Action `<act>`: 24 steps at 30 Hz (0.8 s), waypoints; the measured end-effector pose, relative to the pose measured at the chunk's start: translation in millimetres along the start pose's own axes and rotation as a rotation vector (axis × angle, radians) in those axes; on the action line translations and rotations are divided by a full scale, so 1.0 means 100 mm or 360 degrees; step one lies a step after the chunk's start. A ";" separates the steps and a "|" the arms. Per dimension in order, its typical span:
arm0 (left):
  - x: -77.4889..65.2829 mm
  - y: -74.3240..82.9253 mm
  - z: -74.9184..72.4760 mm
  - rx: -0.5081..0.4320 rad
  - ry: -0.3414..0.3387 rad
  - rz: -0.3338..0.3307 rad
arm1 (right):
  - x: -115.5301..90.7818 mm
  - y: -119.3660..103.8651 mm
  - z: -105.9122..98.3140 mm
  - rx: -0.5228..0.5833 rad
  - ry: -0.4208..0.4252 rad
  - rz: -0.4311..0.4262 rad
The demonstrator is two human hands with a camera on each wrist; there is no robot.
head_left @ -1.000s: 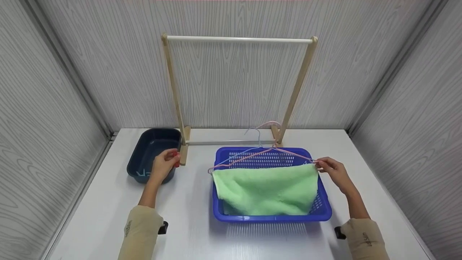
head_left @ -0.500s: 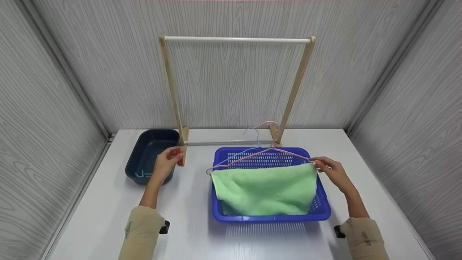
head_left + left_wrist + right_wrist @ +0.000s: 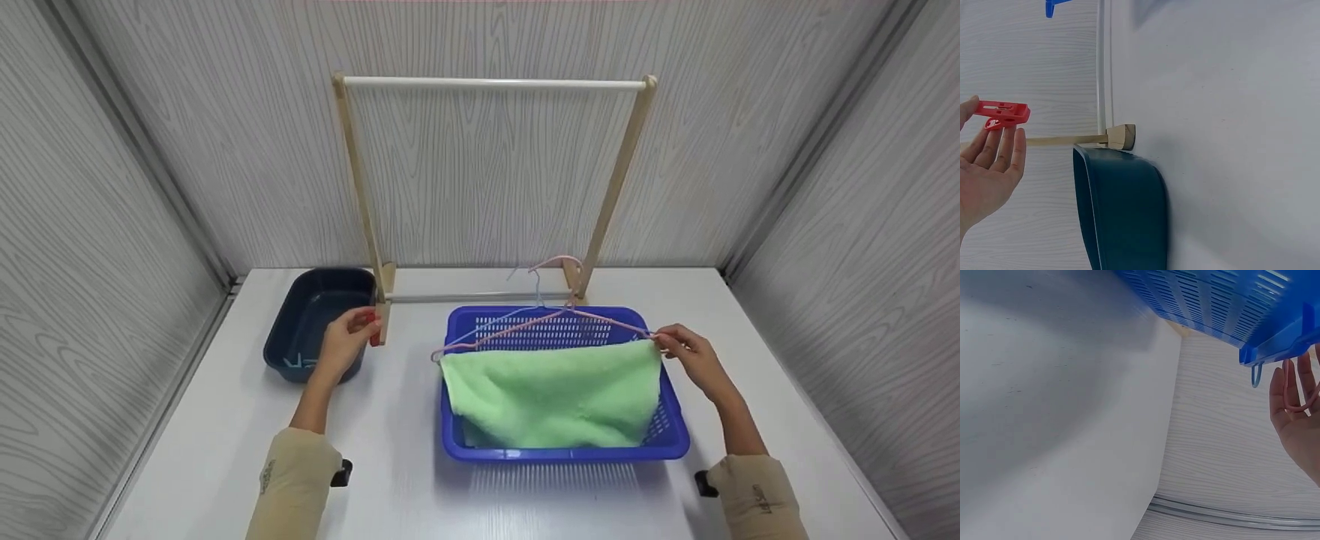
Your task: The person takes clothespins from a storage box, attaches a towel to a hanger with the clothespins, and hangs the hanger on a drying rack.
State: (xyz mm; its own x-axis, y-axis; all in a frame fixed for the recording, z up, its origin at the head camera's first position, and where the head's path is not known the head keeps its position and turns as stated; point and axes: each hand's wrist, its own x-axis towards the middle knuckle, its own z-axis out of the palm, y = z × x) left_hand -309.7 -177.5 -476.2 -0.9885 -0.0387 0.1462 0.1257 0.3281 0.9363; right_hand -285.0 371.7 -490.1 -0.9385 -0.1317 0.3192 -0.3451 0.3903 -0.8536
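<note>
My left hand point(image 3: 344, 341) pinches a red clothespin point(image 3: 1005, 112) between thumb and fingers, close over the right side of a dark teal tub point(image 3: 279, 330). At the right, my right hand point(image 3: 688, 354) holds the end of a pink hanger point(image 3: 517, 328) between thumb and fingers. A light green towel point(image 3: 555, 394) hangs below that hanger, over the blue basket point(image 3: 566, 454). Behind the pink one lies a blue hanger point(image 3: 538, 289), its hook pointing up. In the right wrist view the pink hanger's looped end point(image 3: 1296, 408) passes across the fingers.
A wooden rack point(image 3: 625, 161) with a white top bar point(image 3: 495, 82) stands at the back against the grey wood-grain wall. Several light blue clothespins point(image 3: 300, 363) lie in the tub's near end. White tabletop point(image 3: 390, 487) shows in front of the basket and tub.
My left hand has shifted slightly right with the red clothespin, which now overlaps the rack's left foot. The right hand stays at the hanger's end, and the towel hangs as before.
</note>
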 end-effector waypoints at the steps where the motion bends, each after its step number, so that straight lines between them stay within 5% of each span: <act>1: 0.03 -0.05 0.01 0.0006 -0.0004 -0.0008 | 0.01 0.03 0.00 0.0007 0.0024 -0.0016; 8: 0.12 -0.16 0.00 0.0032 0.0020 0.0003 | 0.00 0.03 0.03 0.0032 0.0140 -0.0107; 24: 0.06 -0.04 -0.04 -0.0135 0.0070 0.0054 | -0.03 -0.34 0.08 0.0235 0.0337 0.0031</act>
State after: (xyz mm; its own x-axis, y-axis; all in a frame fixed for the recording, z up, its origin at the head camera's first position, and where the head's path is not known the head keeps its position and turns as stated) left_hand -315.6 -183.0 -477.7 -0.9792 -0.0709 0.1903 0.1674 0.2489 0.9540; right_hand -270.2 351.2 -465.6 -0.9269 0.0745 0.3679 -0.3395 0.2516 -0.9063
